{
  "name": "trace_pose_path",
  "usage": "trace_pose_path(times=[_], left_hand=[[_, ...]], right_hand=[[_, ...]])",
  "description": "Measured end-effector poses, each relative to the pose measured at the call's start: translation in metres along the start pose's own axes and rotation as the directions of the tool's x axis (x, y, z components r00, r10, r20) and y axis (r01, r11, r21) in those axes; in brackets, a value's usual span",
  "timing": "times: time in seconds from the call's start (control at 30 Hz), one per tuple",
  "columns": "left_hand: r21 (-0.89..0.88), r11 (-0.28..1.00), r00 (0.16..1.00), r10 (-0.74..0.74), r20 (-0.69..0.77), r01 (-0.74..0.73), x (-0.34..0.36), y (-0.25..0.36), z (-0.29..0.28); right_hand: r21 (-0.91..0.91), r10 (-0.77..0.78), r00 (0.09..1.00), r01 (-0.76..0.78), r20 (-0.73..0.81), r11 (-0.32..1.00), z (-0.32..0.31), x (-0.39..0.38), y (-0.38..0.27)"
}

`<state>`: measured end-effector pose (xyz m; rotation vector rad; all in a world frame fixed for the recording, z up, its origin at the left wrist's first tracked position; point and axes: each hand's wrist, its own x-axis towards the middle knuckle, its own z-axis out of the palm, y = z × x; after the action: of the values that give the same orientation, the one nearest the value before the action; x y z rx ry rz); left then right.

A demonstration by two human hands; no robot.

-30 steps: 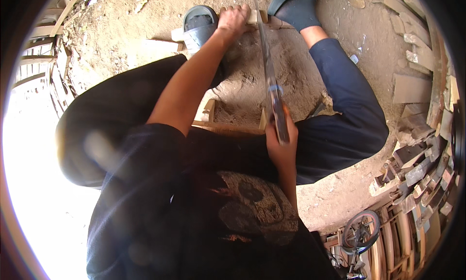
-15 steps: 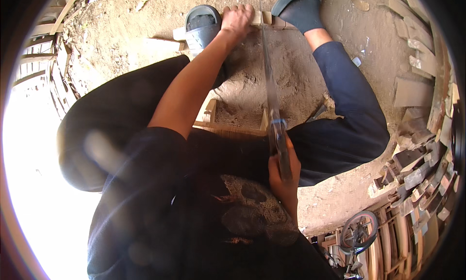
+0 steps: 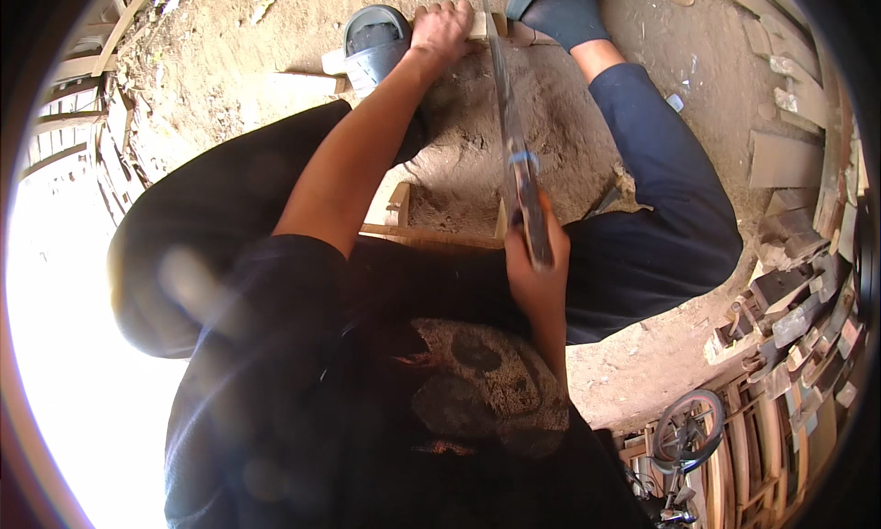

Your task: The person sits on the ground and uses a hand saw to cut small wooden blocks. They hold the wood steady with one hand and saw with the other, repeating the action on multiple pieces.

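Observation:
My right hand [image 3: 539, 254] is wrapped round the dark handle of a handsaw [image 3: 504, 107], whose long thin blade points away from me. Its far stretch crosses a pale wooden piece [image 3: 479, 26] low over the ground. My left hand [image 3: 442, 31] is closed over that piece just left of the blade, pressing it down; its fingertips are partly hidden. Beside this hand is my left foot in a grey slide sandal [image 3: 376, 41]. My other sandalled foot [image 3: 560, 11] is right of the blade, close to the wood's far end.
I sit low, with a wooden plank edge [image 3: 440, 238] showing in front of my lap. A loose board [image 3: 307, 82] lies on the dirt floor at left. Stacked wood offcuts [image 3: 794, 327] line the right side, and a bicycle wheel [image 3: 688, 431] shows at the lower right.
My right hand has pushed the handsaw forward, away from my body, so its blade reaches farther past the wood. My left hand stays on the wooden piece.

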<state>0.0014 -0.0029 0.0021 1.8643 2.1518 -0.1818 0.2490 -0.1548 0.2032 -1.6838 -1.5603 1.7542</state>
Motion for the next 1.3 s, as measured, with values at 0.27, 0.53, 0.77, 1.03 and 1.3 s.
trace_pose_path(times=[0.27, 0.53, 0.77, 1.03, 1.3], left_hand=[[0.025, 1.0, 1.0, -0.005, 0.001, 0.005, -0.005, -0.002, 0.005], [0.061, 0.998, 0.996, -0.009, -0.087, 0.014, -0.006, 0.0, 0.012], [0.102, 0.995, 1.0, 0.0, 0.009, -0.001, 0.001, -0.005, 0.011], [0.043, 0.999, 1.0, -0.024, 0.005, 0.024, -0.001, 0.006, 0.006], [0.015, 1.0, 1.0, -0.001, -0.007, 0.001, -0.001, 0.002, 0.004]], right_hand=[[-0.1, -0.019, 1.0, 0.021, 0.018, 0.995, -0.011, -0.035, -0.016], [-0.181, -0.065, 0.998, 0.065, 0.005, 0.981, -0.022, -0.077, -0.035], [-0.139, -0.044, 0.999, 0.04, -0.024, 0.989, -0.016, -0.066, -0.029], [-0.089, -0.099, 0.995, 0.096, -0.026, 0.991, -0.011, -0.04, -0.016], [-0.025, -0.038, 0.999, 0.039, 0.012, 0.999, -0.016, -0.032, -0.019]])
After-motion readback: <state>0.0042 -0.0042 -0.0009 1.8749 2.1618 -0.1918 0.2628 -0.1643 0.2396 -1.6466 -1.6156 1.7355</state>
